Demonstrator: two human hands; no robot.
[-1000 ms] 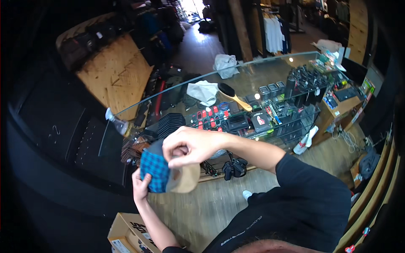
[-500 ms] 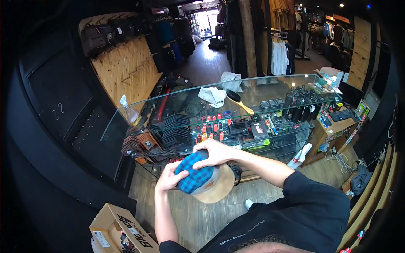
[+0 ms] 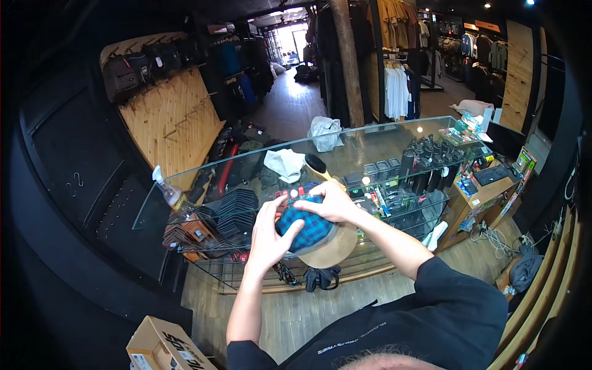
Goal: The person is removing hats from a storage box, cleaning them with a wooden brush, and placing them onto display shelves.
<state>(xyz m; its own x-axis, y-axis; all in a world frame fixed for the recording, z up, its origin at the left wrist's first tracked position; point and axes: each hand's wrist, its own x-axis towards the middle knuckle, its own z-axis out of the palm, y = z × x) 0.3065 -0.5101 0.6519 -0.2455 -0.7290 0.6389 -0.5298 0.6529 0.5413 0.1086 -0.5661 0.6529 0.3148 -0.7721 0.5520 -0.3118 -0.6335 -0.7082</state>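
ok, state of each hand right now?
Left hand: closed on the blue plaid cap, thumb across its crown.
Right hand: also closed on the cap's crown.

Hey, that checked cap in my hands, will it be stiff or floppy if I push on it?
The cap is probably light, since it looks like cloth. Its blue checked crown would likely give under the left hand and right hand, as it looks like soft fabric. The tan brim seems stiffer: it juts out unsupported without sagging.
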